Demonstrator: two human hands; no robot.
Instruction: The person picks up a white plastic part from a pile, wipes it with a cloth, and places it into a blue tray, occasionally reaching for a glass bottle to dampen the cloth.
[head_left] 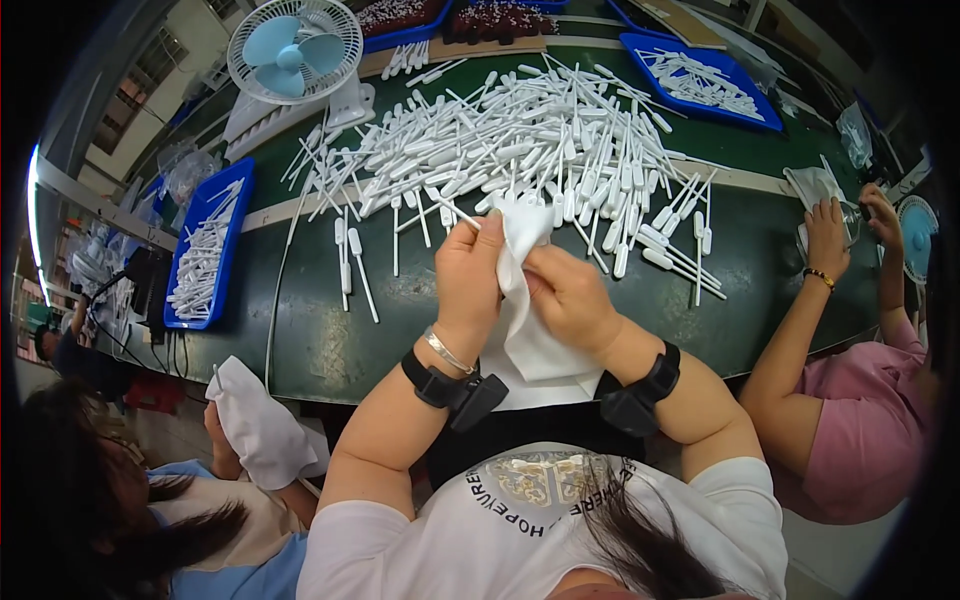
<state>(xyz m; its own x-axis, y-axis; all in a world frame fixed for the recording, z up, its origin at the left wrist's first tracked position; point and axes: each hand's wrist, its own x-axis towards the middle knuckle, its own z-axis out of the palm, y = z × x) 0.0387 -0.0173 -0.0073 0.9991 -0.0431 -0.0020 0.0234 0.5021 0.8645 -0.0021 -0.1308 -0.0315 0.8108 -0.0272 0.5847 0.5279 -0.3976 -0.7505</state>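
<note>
My left hand (468, 278) is closed near the table's front edge, its thumb pressed against a white cloth (527, 335). A thin white plastic stick (457, 212) pokes out past that thumb; its other end is hidden by the cloth and fingers. My right hand (572, 302) is closed on the cloth from the other side, fingers curled. Below both hands the cloth hangs down over the table edge. Just beyond my hands lies a big heap of similar white plastic sticks (500, 140), each with a wider rounded end.
Blue trays of white sticks stand at left (245, 190) and far right (632, 42). A fan (290, 55) sits at the back left of the green table (330, 345). Co-workers sit on both sides; the left one holds a white cloth (258, 420), the right one's hands are over the table.
</note>
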